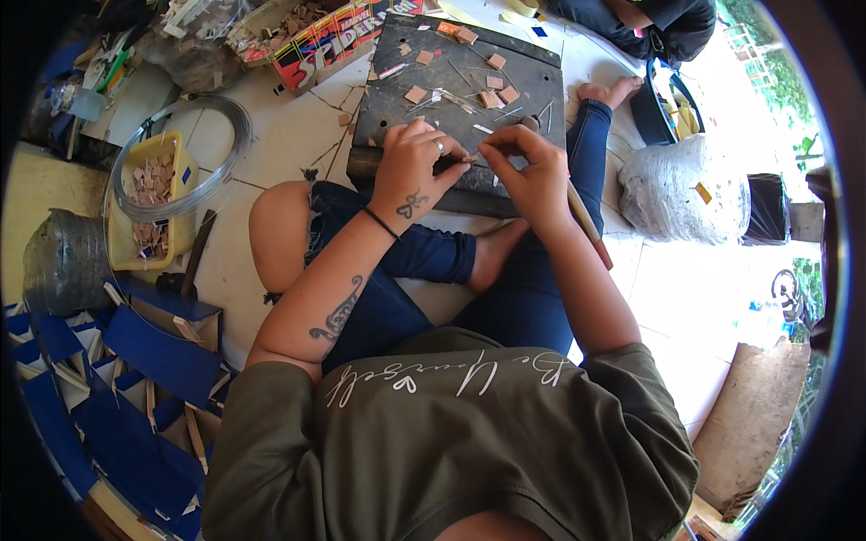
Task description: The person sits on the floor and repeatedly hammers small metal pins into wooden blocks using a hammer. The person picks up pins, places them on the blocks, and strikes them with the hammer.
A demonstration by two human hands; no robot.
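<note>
My left hand (417,160) pinches a tiny piece at its fingertips, over the near edge of a dark low work board (383,113). Close beside it, my right hand (532,171) has thumb and forefinger pressed together; what they hold is too small to make out. A wooden handle (588,221) runs out from behind the right hand toward my forearm; whether the hand grips it is hidden. Small square wooden pieces (493,99) and thin metal wire lengths (514,112) lie scattered on the board beyond my fingers.
At left, a wire coil (245,144) leans over a yellow basket (187,230) of wooden pieces. Blue boxes (162,356) pile up at lower left. A printed carton (338,50) stands at the back. Another person's foot (613,93) rests near a dark bucket (651,113) and plastic-wrapped bundle (686,189).
</note>
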